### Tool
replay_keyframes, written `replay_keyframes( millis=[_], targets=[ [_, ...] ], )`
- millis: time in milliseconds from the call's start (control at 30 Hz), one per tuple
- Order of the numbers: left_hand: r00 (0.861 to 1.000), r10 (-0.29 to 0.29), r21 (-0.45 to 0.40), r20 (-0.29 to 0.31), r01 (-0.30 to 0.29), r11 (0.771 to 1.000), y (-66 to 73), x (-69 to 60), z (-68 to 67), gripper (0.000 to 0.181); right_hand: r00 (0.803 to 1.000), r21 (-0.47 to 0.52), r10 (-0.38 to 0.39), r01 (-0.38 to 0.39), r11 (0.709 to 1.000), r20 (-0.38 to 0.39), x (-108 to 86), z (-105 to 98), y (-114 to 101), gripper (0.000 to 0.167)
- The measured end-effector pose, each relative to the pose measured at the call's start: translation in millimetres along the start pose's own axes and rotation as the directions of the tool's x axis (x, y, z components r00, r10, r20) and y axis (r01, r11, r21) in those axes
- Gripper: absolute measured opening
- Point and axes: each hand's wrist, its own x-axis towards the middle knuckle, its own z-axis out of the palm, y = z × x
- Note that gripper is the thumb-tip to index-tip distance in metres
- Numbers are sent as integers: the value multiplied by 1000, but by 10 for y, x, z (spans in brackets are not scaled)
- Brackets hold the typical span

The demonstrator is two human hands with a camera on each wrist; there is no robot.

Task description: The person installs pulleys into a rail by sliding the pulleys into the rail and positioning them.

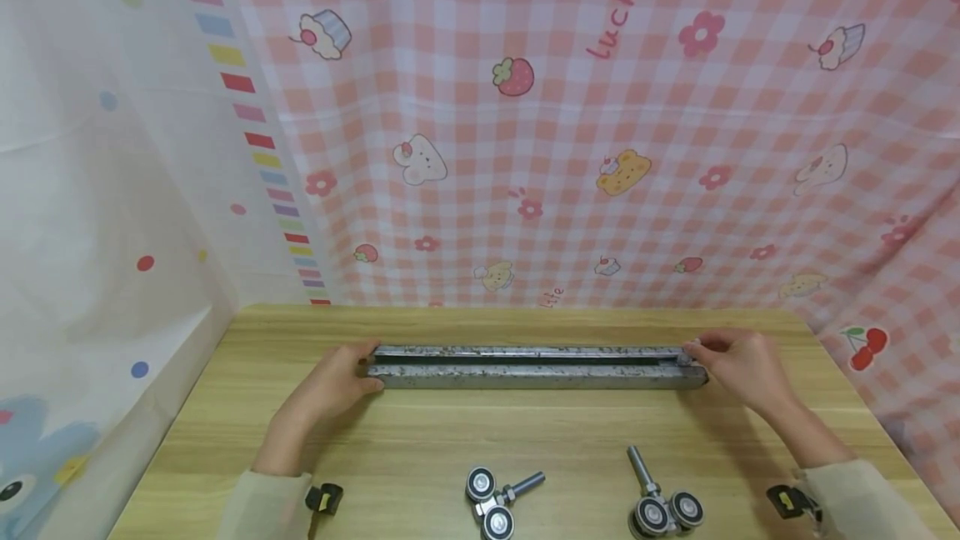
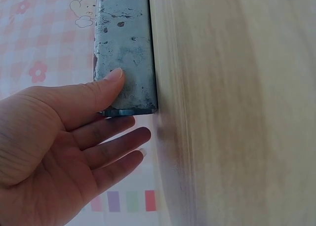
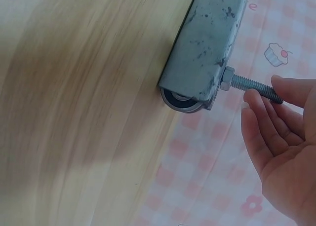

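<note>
A scuffed grey metal rail (image 1: pixel 540 379) with a slot along its top lies across the table. My left hand (image 1: pixel 330 386) grips its left end; in the left wrist view the thumb (image 2: pixel 112 80) presses the rail's front face, while the other fingers extend past the end. At the opposite end, my right hand (image 1: pixel 750 369) pinches the threaded bolt (image 3: pixel 254 87) of a roller. One roller wheel (image 3: pixel 181 101) pokes partly out of the rail's right end, the bolt standing up through the slot. Any wheels deeper in the rail are hidden.
Two more rollers with bolts, a left one (image 1: pixel 491 507) and a right one (image 1: pixel 660 515), lie near the front of the wooden table (image 1: pixel 420 432). A pink checked cloth (image 1: pixel 555 107) hangs behind it, and a white cloth (image 1: pixel 112 190) at the left.
</note>
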Motion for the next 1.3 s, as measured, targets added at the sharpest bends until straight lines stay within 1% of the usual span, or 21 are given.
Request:
replay_keyframes(
  millis=[133, 400, 633, 767, 967, 1067, 1167, 1300],
  targets=[
    [1000, 10, 4, -3, -10, 1000, 0, 5, 3, 60, 1000, 8, -4, 4, 1000, 9, 1, 22, -50, 17],
    [1000, -3, -5, 1, 3, 1000, 7, 12, 3, 61, 999, 20, -41, 41, 999, 29, 24, 75, -112, 19],
    [1000, 1, -1, 2, -1, 1000, 3, 15, -2, 61, 998, 45, -25, 23, 999, 57, 42, 104, -159, 20],
    [1000, 2, -3, 7, -2, 1000, -1, 25, 1, 63, 998, 48, -34, 31, 998, 56, 45, 120, -195, 19],
    [1000, 5, 6, 10, -5, 1000, -19, 17, 2, 63, 996, 55, -33, 29, 998, 81, 54, 143, -244, 22],
    [1000, -6, 1, 9, 6, 1000, -24, 16, 5, 64, 996, 63, -33, 27, 998, 86, 62, 159, -254, 20],
    [1000, 1, 6, 9, -1, 1000, -25, 15, 7, 64, 995, 70, -35, 28, 997, 97, 69, 175, -262, 18],
    [1000, 3, 3, 8, -3, 1000, -15, 20, 7, 64, 993, 71, -34, 26, 997, 115, 71, 190, -279, 20]
  ],
)
